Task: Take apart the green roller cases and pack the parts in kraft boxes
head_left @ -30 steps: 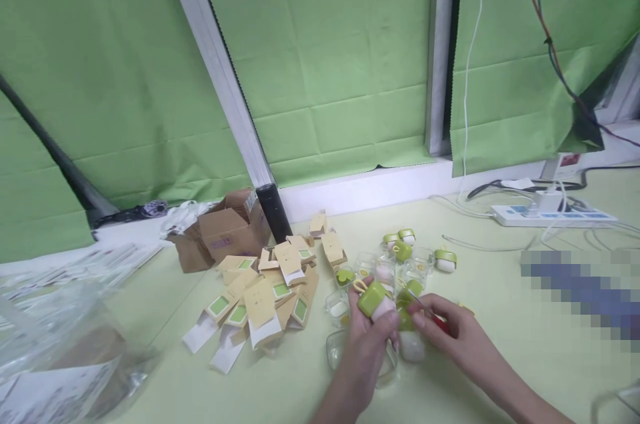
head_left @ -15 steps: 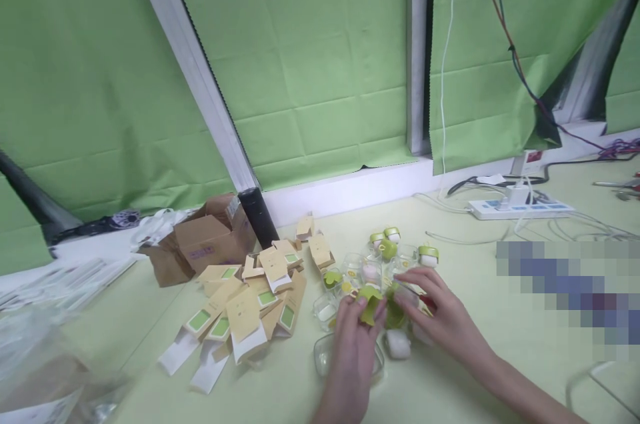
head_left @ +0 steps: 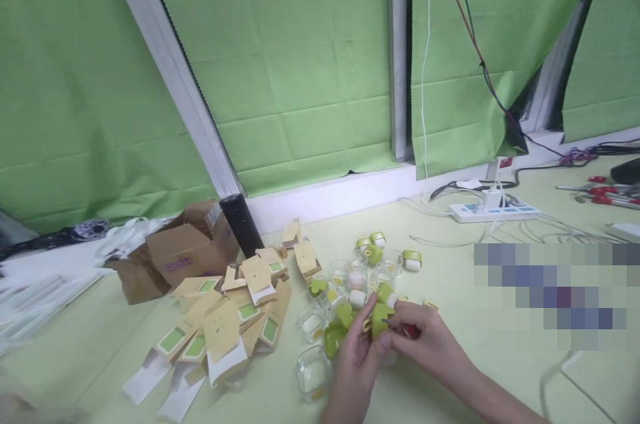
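My left hand [head_left: 356,351] is closed on a small green plastic case piece [head_left: 381,319], gripped between thumb and fingers. My right hand [head_left: 433,337] pinches a red-handled screwdriver [head_left: 411,331]; its thin dark shaft meets the green piece, though the exact contact is hidden. Just behind the hands lies a green-and-white case [head_left: 386,293]. A green shell [head_left: 333,339] rests left of my left hand, beside a clear plastic box [head_left: 313,373]. More clear boxes [head_left: 311,322] and a white rounded piece [head_left: 357,299] are spread around.
Several tan paper boxes [head_left: 220,334] are piled at the left. Behind them stand a brown carton [head_left: 183,247] and a black cylinder [head_left: 241,224]. Green-topped cases [head_left: 413,259] sit farther back. A white power strip [head_left: 493,211] with cables and red-handled tools [head_left: 607,196] lie at the right.
My hands have come together, bringing the screwdriver's shaft to the green piece. The left hand has turned that piece. The whole view has shifted, so the table things appear farther left.
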`<state>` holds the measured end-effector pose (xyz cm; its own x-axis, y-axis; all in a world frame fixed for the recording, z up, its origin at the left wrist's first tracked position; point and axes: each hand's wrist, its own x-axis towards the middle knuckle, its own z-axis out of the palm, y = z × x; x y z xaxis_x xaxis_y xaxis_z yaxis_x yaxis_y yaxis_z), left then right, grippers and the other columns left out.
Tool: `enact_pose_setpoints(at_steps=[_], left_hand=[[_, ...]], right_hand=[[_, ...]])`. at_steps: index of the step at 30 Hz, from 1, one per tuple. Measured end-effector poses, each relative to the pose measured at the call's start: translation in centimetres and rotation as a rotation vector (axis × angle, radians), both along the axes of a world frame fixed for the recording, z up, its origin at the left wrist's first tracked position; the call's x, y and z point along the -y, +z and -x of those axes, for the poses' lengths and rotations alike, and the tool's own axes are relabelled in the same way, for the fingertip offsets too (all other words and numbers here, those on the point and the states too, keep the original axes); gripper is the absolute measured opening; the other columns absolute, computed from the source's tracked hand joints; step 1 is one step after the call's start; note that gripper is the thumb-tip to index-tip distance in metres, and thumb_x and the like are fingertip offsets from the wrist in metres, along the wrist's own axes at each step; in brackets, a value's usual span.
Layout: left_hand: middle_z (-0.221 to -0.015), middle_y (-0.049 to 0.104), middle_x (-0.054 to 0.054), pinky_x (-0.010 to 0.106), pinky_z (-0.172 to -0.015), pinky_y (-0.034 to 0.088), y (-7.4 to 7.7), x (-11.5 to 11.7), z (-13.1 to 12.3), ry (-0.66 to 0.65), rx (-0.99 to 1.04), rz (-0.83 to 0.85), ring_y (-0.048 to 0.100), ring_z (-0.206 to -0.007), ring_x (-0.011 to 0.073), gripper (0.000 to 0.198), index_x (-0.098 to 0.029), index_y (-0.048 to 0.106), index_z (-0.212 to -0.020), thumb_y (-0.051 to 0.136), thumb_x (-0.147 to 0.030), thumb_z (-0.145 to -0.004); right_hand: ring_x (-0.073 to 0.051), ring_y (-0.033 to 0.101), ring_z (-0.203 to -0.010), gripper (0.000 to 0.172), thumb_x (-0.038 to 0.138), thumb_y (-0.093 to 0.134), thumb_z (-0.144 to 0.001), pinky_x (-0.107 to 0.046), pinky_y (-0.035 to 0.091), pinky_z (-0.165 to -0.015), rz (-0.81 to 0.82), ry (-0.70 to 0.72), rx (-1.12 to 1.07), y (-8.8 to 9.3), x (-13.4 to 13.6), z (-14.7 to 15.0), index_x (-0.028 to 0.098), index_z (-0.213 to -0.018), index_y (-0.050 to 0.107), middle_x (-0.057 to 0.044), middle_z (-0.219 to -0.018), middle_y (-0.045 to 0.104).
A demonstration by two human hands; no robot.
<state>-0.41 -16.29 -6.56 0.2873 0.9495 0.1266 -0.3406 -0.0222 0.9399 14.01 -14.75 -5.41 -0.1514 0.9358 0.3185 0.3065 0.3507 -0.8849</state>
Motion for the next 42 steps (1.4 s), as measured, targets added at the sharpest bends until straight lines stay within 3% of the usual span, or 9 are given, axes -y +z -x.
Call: enact_pose_setpoints(at_steps=[6,11,19,24,29,33,36,39,42], left_hand=[[-0.096,0.070,0.008,0.033,-0.081,0.048,0.6,-0.4,-0.2,0.101,0.082,0.025,0.065,-0.091,0.0227,0.046,-0.020,0.059,-0.108,0.076,-0.035,-0.068],[-0.102,0.069,0.010,0.035,-0.084,0.047,1.4,0.0,-0.4,0.132,0.082,0.045,0.064,-0.093,0.0230,0.047,-0.019,0.060,-0.106,0.079,-0.031,-0.065],[-0.099,0.070,0.009,0.037,-0.083,0.047,1.4,0.6,-0.6,0.034,0.098,0.029,0.065,-0.091,0.0218,0.044,-0.021,0.057,-0.100,0.080,-0.029,-0.063],[-0.109,0.065,0.010,0.036,-0.085,0.047,1.9,-0.1,0.1,0.064,-0.102,-0.059,0.061,-0.097,0.0240,0.046,-0.022,0.059,-0.110,0.075,-0.032,-0.068],[-0.097,0.063,0.009,0.037,-0.085,0.046,2.0,-0.9,1.1,0.311,-0.483,-0.239,0.059,-0.093,0.0247,0.019,-0.021,0.069,-0.093,0.061,-0.032,-0.079],[-0.126,0.057,0.010,0.041,-0.099,0.036,1.8,-0.8,0.4,0.296,-0.451,-0.146,0.050,-0.116,0.0289,0.055,-0.026,0.056,-0.122,0.072,-0.027,-0.069],[-0.104,0.067,0.010,0.037,-0.088,0.044,2.2,-1.2,0.3,0.118,-0.365,-0.115,0.060,-0.100,0.0265,0.033,-0.022,0.065,-0.108,0.065,-0.032,-0.076],[-0.088,0.068,0.007,0.035,-0.081,0.045,2.7,-2.1,1.3,0.278,-0.487,-0.221,0.061,-0.087,0.0249,0.020,-0.022,0.070,-0.088,0.056,-0.035,-0.082],[-0.093,0.066,0.008,0.039,-0.085,0.042,2.5,-2.9,2.5,0.362,-0.675,-0.375,0.057,-0.093,0.0268,0.021,-0.025,0.069,-0.091,0.051,-0.033,-0.084]], right_hand=[[-0.008,0.026,-0.047,0.022,0.028,0.059,-0.066,-0.020,0.025,-0.043,0.135,-0.021,-0.093,0.4,0.3,0.5,0.018,-0.050,0.047,0.009,-0.048,0.028],[-0.011,0.038,-0.053,0.019,0.031,0.062,-0.070,-0.023,0.034,-0.050,0.074,-0.008,-0.091,1.1,0.4,0.1,0.018,-0.058,0.061,0.004,-0.055,0.043],[-0.009,0.030,-0.052,0.020,0.024,0.059,-0.067,-0.021,0.027,-0.048,0.201,0.108,-0.186,1.2,0.4,0.2,0.018,-0.051,0.048,0.007,-0.051,0.030],[-0.008,0.032,-0.050,0.012,0.021,0.058,-0.063,-0.020,0.028,-0.047,0.190,0.046,-0.150,1.1,-0.4,-0.8,0.019,-0.058,0.047,0.009,-0.053,0.034],[-0.010,0.043,-0.053,0.004,0.018,0.054,-0.064,-0.021,0.035,-0.049,0.145,-0.028,-0.071,0.9,-2.2,-2.6,0.019,-0.061,0.051,0.006,-0.057,0.046],[-0.011,0.048,-0.054,0.004,0.020,0.052,-0.066,-0.021,0.039,-0.048,0.111,0.011,-0.028,0.8,-2.3,-2.1,0.019,-0.064,0.050,0.004,-0.061,0.054],[-0.012,0.053,-0.057,0.003,0.022,0.049,-0.070,-0.022,0.042,-0.048,0.070,0.008,0.032,1.2,-2.4,-1.6,0.020,-0.069,0.051,0.001,-0.067,0.060],[-0.016,0.059,-0.071,0.008,0.020,0.050,-0.070,-0.025,0.045,-0.059,0.019,-0.040,0.151,2.0,-3.6,-2.6,0.021,-0.073,0.058,0.000,-0.076,0.064],[-0.019,0.061,-0.075,0.013,0.026,0.054,-0.072,-0.029,0.045,-0.068,0.002,-0.103,0.299,2.1,-5.5,-4.7,0.022,-0.072,0.066,-0.001,-0.080,0.067]])
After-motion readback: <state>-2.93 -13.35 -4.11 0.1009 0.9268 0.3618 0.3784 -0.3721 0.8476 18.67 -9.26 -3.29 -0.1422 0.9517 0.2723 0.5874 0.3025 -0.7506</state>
